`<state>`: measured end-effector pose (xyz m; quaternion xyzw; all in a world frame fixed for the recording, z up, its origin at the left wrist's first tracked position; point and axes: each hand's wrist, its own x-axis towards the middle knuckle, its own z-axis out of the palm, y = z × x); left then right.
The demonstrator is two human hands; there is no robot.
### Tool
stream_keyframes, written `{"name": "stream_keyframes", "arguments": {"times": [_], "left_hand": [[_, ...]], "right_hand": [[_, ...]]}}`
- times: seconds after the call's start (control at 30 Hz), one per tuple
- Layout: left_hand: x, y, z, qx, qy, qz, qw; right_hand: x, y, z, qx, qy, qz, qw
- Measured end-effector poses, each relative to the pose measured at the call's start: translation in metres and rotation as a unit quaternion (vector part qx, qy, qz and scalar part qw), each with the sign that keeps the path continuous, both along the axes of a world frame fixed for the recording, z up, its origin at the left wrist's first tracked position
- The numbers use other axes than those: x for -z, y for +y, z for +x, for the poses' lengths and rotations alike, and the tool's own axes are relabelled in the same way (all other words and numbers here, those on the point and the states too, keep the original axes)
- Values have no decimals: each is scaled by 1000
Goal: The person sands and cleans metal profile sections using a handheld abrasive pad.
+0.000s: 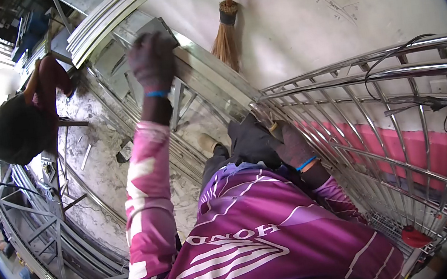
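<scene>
My left hand (154, 62), in a dark glove, is raised over the metal workpiece frame (208, 75). Its fingers are curled and blurred against a dark grey flat piece (158, 30); what they hold cannot be made out. Low beside the frame's near end is my right hand (293, 145), also gloved, closed around something mostly hidden, with a small brass-coloured part (273, 126) showing at the fingers. Long pale metal strips (105, 23) lie across the frame's far left end.
A straw broom (227, 37) leans on the white wall. Chrome railing (360, 77) stands close on the right, with black cable (423, 100) on it. Another person (21, 127) is at the left. Metal bars (69, 234) and a steel rack (34, 216) fill the lower left.
</scene>
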<state>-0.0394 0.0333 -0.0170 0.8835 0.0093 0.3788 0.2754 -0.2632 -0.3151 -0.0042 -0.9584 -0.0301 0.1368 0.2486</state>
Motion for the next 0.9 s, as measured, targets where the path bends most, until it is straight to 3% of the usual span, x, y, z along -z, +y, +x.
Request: {"name": "stream_keyframes", "arguments": {"times": [0.07,0.13,0.2,0.27,0.37,0.43,0.5,0.57,0.63,0.67,0.7,0.73,0.77,0.8,0.83,0.9], "left_hand": [[3,-4,-15,44,24,11,999],[4,5,-13,74,30,123,989],[-9,28,7,85,82,111,987],[-21,51,26,122,142,103,977],[-34,53,30,124,184,123,967],[-38,40,7,123,162,110,973],[-25,17,-29,25,7,-9,1000],[14,-5,-85,-25,-19,-92,995],[55,-52,-165,-43,106,-268,956],[74,-83,-206,-64,213,-271,937],[100,-115,-243,-4,233,-324,917],[72,-142,-268,118,353,-363,854],[69,-158,-282,232,424,-286,827],[53,-178,-285,274,483,-363,749],[40,-189,-283,309,497,-383,714],[62,-211,-284,323,476,-454,680]], "right_hand": [[1,-1,6,-4,0,12,1000],[-2,-2,14,-29,-4,-8,1000],[-11,-3,17,-62,-10,-33,997],[-21,4,19,-29,86,-57,994],[-13,-1,20,-38,85,-50,994],[-12,-4,22,-49,88,-61,993],[-10,-8,23,-53,125,-34,990],[-8,-10,19,-51,106,-9,993],[14,-17,17,-71,62,17,995],[6,-17,22,-82,56,23,995],[-7,-14,25,-87,89,7,992],[-13,-12,28,-91,123,-11,988],[-13,-12,31,-98,121,-9,988],[-14,-12,34,-109,131,-1,985],[-14,-13,36,-118,142,6,983],[-9,-16,37,-129,174,-14,976]]}}
